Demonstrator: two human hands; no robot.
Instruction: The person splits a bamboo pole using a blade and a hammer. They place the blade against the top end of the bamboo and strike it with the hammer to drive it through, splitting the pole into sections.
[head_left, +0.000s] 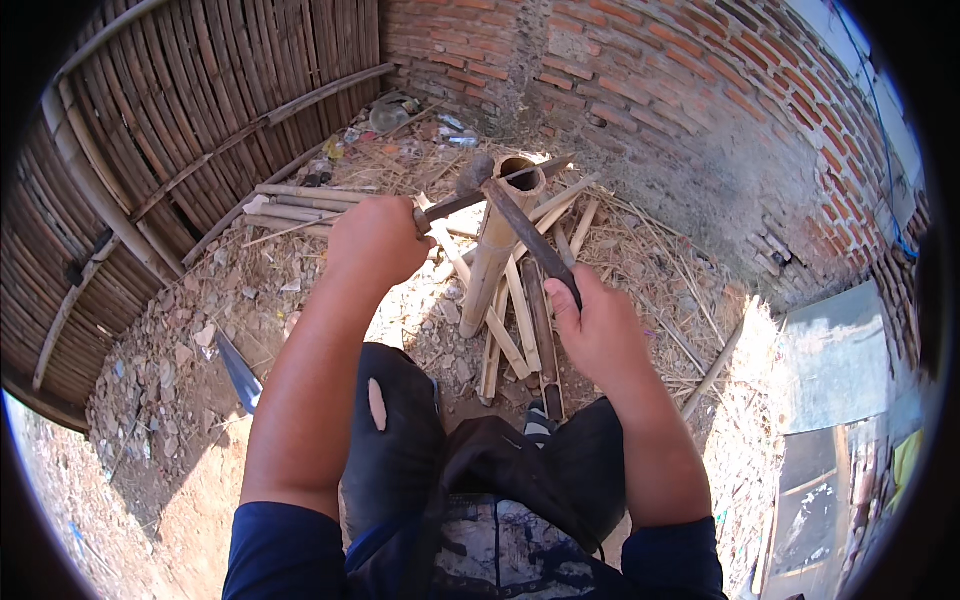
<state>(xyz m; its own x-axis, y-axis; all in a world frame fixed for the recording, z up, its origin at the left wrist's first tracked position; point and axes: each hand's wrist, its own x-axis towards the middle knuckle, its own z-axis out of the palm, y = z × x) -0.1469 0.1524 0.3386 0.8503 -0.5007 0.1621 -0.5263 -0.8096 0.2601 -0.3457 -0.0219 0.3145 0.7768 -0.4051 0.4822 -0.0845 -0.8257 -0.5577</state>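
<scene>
My left hand (378,243) is closed round the handle of a machete (455,204). Its blade lies across the open top of a thick bamboo pole (489,265), which stands tilted in front of my knees. In my closed right hand (606,328) is the dark handle of a hammer (528,232). The blunt, rounded hammer head is over the machete's blade, just left of the bamboo's rim; I cannot tell whether they touch. Split bamboo strips (522,320) lean and lie around the pole's foot.
Cut bamboo poles (300,203) lie at the left, by a slatted bamboo wall (220,110). A brick wall (660,90) closes the back. A long blue-grey blade (238,372) lies left of my knee. Rubble and straw cover the ground. A grey panel (835,355) leans at right.
</scene>
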